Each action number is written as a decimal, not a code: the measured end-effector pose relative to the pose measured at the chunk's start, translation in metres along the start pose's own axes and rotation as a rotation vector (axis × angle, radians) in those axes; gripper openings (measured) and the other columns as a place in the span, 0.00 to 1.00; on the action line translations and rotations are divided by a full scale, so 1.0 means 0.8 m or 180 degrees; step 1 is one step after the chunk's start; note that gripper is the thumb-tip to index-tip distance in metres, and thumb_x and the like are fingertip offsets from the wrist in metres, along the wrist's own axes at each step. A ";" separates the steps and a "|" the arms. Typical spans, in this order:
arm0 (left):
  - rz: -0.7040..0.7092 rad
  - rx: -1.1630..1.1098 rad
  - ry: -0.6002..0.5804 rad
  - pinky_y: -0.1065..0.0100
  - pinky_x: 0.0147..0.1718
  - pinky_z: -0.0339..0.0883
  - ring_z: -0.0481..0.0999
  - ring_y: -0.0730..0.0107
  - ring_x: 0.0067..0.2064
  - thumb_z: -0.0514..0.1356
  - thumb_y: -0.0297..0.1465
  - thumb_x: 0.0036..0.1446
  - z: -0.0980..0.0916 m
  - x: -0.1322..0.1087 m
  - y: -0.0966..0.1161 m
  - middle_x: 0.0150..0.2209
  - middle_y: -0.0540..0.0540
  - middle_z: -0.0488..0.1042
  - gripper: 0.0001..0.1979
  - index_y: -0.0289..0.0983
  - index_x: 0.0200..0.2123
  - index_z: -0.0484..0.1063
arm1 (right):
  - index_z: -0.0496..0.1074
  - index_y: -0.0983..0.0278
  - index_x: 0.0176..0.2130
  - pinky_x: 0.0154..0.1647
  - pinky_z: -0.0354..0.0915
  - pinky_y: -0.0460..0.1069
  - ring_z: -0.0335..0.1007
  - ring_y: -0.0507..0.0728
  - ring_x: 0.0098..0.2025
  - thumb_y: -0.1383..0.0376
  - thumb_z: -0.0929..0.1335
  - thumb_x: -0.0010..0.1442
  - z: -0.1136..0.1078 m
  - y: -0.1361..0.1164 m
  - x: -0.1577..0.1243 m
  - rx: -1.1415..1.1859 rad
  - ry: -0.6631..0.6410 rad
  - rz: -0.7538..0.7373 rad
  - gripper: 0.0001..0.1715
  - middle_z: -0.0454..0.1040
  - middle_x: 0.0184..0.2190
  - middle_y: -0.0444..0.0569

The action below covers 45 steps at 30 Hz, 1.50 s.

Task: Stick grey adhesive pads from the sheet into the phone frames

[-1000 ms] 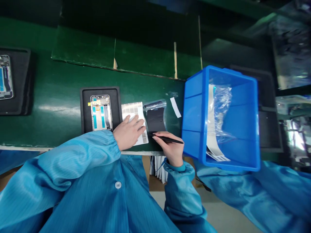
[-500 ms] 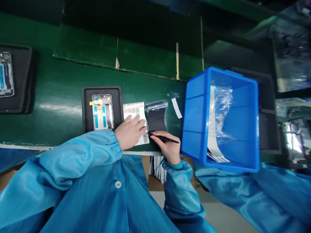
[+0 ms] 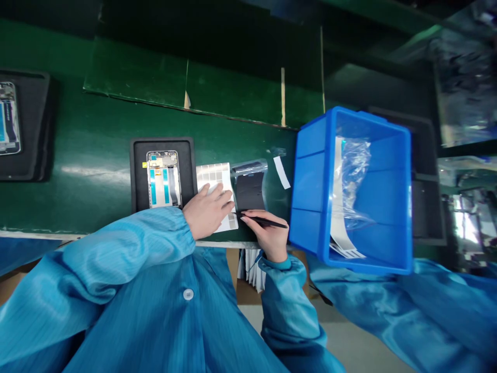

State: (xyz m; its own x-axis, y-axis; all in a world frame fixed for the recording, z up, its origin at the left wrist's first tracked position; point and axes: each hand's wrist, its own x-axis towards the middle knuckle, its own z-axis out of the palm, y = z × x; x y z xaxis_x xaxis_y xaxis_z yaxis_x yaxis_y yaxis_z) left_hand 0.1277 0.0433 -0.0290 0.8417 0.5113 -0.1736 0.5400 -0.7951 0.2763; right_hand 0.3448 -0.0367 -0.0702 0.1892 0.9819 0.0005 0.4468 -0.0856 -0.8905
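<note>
Right hand [image 3: 267,235] pinching black tweezers [image 3: 264,221], left hand [image 3: 207,213] pressing down the label sheet [image 3: 213,178]!

The hands are working apart, the right thumb and fingers clamping the tweezers, tips pointing left, just off the label sheet's edge. The left hand is spread flat on that sheet, which is lying on the green bench [image 3: 77,199]. It looks thin, light and floppy, so the labels are best taken by an edge with the tips, not by lifting the whole sheet. The tweezers look stiff but slim, best held mid-shank. Both wrists are angling in from the blue sleeves [image 3: 116,254]. A black film [image 3: 249,191] is lying beside the sheet, a phone frame [image 3: 164,178] is sitting in a black tray [image 3: 135,176], and a blue plastic bin [image 3: 310,155] is standing to the right.
</note>
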 end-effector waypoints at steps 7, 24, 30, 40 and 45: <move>0.0156 -0.0291 0.0230 0.48 0.64 0.55 0.59 0.45 0.68 0.64 0.33 0.60 -0.004 -0.006 -0.013 0.64 0.37 0.65 0.29 0.35 0.63 0.64 | 0.81 0.58 0.32 0.37 0.78 0.52 0.82 0.59 0.33 0.64 0.79 0.51 -0.014 -0.028 -0.003 0.0518 0.0275 -0.0032 0.06 0.84 0.31 0.47; -0.0764 -0.2829 0.0904 0.69 0.36 0.66 0.74 0.71 0.35 0.63 0.27 0.58 -0.031 -0.094 -0.057 0.31 0.50 0.76 0.04 0.38 0.32 0.78 | 0.82 0.56 0.36 0.41 0.77 0.49 0.82 0.56 0.36 0.70 0.79 0.51 0.061 -0.099 0.011 0.0898 -0.0294 -0.0188 0.11 0.84 0.34 0.44; -0.0831 -0.2824 0.1021 0.69 0.37 0.65 0.74 0.72 0.35 0.63 0.27 0.58 -0.031 -0.110 -0.072 0.30 0.51 0.75 0.04 0.38 0.31 0.77 | 0.82 0.57 0.35 0.40 0.78 0.51 0.82 0.57 0.35 0.67 0.79 0.52 0.082 -0.115 0.016 0.0809 -0.0509 -0.0067 0.09 0.84 0.33 0.45; -0.0878 -0.2924 0.1080 0.67 0.39 0.67 0.75 0.70 0.37 0.63 0.28 0.59 -0.022 -0.119 -0.086 0.31 0.51 0.78 0.04 0.38 0.31 0.77 | 0.82 0.58 0.33 0.37 0.78 0.53 0.82 0.59 0.33 0.63 0.79 0.52 0.100 -0.120 0.022 0.0563 -0.0484 0.0044 0.06 0.84 0.31 0.48; -0.0879 -0.2888 0.1093 0.67 0.40 0.68 0.76 0.70 0.38 0.63 0.28 0.59 -0.023 -0.125 -0.094 0.32 0.51 0.79 0.03 0.39 0.33 0.78 | 0.82 0.58 0.32 0.34 0.78 0.52 0.81 0.58 0.31 0.63 0.79 0.51 0.109 -0.122 0.027 0.0565 -0.0422 0.0047 0.06 0.84 0.29 0.47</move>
State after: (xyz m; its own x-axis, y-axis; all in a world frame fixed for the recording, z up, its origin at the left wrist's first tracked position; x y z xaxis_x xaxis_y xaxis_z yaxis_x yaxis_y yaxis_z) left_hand 0.0024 0.0579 -0.0154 0.5638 0.8201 -0.0981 0.3892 -0.1590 0.9073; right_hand 0.2286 0.0076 -0.0228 0.0729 0.9954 -0.0626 0.2817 -0.0808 -0.9561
